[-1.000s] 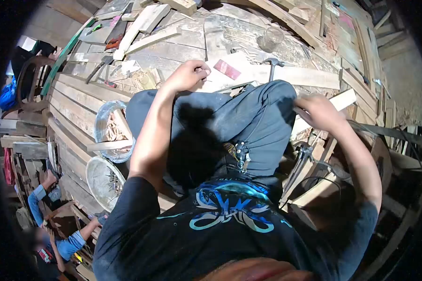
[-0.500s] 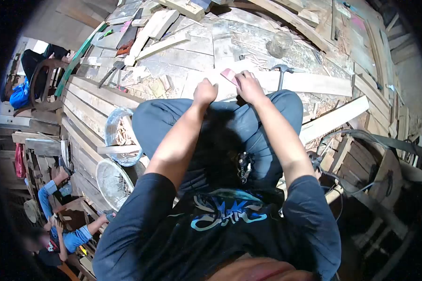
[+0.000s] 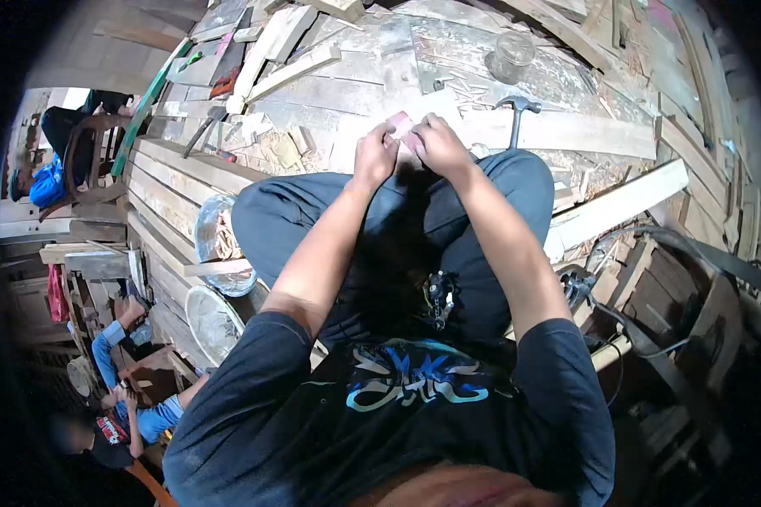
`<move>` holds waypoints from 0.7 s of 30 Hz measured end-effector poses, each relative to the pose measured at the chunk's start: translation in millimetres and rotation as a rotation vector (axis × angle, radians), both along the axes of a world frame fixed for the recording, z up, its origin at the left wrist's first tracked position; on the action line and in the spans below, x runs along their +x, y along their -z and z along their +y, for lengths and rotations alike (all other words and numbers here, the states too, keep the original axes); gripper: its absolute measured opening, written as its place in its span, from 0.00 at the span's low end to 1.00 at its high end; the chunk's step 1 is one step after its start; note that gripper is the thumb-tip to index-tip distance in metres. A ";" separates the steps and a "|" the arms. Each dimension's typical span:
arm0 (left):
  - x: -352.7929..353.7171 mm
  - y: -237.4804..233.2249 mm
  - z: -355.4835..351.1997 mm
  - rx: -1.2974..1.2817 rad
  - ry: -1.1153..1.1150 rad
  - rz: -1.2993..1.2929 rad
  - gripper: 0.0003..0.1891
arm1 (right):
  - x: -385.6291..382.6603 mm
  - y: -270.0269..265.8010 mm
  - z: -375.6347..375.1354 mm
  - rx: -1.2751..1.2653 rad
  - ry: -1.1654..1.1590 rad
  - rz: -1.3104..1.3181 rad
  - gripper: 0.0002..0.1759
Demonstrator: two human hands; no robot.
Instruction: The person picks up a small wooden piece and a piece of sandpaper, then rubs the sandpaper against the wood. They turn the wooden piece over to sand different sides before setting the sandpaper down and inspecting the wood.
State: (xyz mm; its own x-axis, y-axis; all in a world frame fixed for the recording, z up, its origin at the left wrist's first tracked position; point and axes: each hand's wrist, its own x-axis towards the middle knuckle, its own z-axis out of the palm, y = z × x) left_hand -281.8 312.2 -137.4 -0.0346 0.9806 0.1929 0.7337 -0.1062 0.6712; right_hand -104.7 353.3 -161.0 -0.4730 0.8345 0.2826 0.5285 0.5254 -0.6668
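Observation:
Both hands meet above my crossed legs around a small pink piece [image 3: 401, 123], flat like folded paper. My left hand [image 3: 375, 155] has its fingers closed at the piece's left side. From the right, my right hand [image 3: 441, 149] grips the same piece, with fingers curled over it. A bright, pale board [image 3: 347, 144] lies just beyond the hands. Near my right knee, a claw hammer [image 3: 517, 120] rests head away from me on a long plank [image 3: 592, 135].
Beside my left knee stand a clear bucket of wood scraps [image 3: 221, 228] and a pale basin [image 3: 213, 323]. A glass jar [image 3: 511, 57], a handsaw [image 3: 226, 83] and a second hammer [image 3: 203, 131] lie further out. Another person [image 3: 114, 427] sits at lower left.
My left hand has moved toward the right one and now touches the pink piece, which has shifted slightly left. The view has also shifted a little.

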 end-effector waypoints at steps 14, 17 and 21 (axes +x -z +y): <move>17.2 -5.2 -9.2 0.053 0.005 0.310 0.06 | -1.3 3.9 -2.7 0.021 0.014 0.000 0.15; 13.0 8.0 -4.7 0.169 0.040 0.335 0.06 | -1.8 0.0 -4.2 0.021 0.024 -0.019 0.14; 11.3 12.7 -3.5 0.150 0.047 0.264 0.06 | -3.0 2.7 -3.1 0.012 0.027 -0.016 0.12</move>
